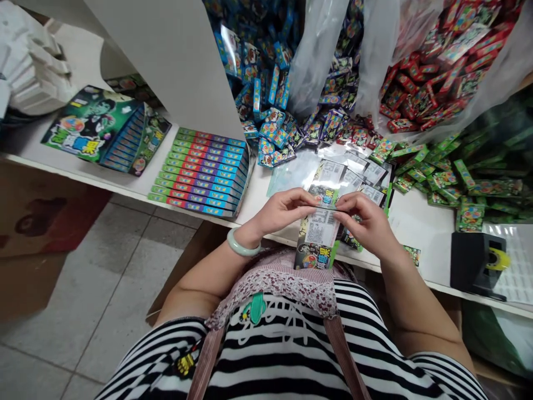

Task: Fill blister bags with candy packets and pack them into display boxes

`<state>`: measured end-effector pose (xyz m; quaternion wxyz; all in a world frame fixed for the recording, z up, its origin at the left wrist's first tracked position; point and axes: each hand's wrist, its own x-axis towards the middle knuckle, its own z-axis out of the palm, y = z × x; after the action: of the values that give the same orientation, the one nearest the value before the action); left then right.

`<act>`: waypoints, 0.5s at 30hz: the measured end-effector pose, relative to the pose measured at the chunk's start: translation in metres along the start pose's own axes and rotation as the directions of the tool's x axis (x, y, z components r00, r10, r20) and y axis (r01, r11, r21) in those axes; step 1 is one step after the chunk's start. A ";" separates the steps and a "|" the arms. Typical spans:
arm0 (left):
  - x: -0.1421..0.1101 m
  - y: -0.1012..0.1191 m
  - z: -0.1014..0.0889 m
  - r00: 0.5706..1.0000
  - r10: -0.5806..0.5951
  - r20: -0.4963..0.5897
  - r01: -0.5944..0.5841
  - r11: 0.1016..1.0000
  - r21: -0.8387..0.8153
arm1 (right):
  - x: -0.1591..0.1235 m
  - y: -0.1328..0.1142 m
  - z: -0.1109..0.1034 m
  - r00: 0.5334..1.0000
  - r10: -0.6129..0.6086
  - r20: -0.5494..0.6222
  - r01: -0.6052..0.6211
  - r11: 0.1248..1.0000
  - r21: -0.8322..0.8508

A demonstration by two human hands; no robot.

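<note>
Between my two hands, at the table's front edge, is a flat piece of printed candy packaging (pixel 318 233), with a barcode, small print and bright lettering. My left hand (pixel 287 210) pinches its left side at a crosswise edge or crease. On the opposite side, my right hand (pixel 364 219) pinches the same line between thumb and fingers. The lower part hangs down in front of my apron. Just beyond my hands, more printed packaging pieces (pixel 370 173) lie overlapping on the white table (pixel 416 225). Whether the held piece is one sheet or two, I cannot tell.
Small candy boxes lie in heaps: blue (pixel 272 128), purple (pixel 333 119), red (pixel 420 89) and green (pixel 449 178). A row of multicoloured boxes (pixel 200 175) and a green display box (pixel 100 128) stand left. A black tape dispenser (pixel 474 261) sits right.
</note>
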<state>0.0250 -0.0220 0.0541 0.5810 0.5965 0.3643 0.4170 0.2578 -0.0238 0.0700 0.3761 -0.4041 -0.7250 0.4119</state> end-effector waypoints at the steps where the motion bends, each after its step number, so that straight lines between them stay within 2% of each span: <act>1: 0.000 -0.003 0.000 1.000 0.003 -0.012 -0.003 1.000 0.017 | -0.001 0.003 0.002 1.000 -0.017 -0.017 0.017 1.000 -0.016; 4: 0.003 -0.008 0.001 0.998 0.041 -0.038 -0.038 0.997 0.065 | -0.003 0.011 0.007 0.999 -0.013 -0.051 0.012 1.000 -0.010; 6: 0.005 -0.008 0.000 0.999 0.043 -0.005 -0.042 0.995 0.094 | -0.006 0.017 0.009 0.996 0.016 -0.085 -0.015 1.000 0.001; 9: 0.008 -0.008 -0.002 0.998 -0.019 0.067 0.011 0.991 0.130 | -0.010 0.025 0.014 0.991 0.046 -0.128 -0.044 0.999 0.018; 11: 0.010 -0.011 -0.003 0.995 -0.070 0.076 0.060 0.991 0.123 | -0.012 0.029 0.019 0.988 0.057 -0.142 -0.054 0.998 0.023; 13: 0.014 -0.017 -0.004 0.994 -0.107 0.038 0.102 0.989 0.103 | -0.012 0.033 0.024 0.986 0.078 -0.145 -0.075 0.997 0.028; 15: 0.021 -0.028 -0.009 0.991 -0.121 -0.052 0.125 0.987 0.103 | -0.012 0.039 0.026 0.983 0.110 -0.147 -0.103 0.993 0.052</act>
<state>0.0266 0.0022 0.0280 0.5648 0.5932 0.4351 0.3740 0.2507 -0.0292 0.0225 0.4156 -0.4636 -0.6630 0.4158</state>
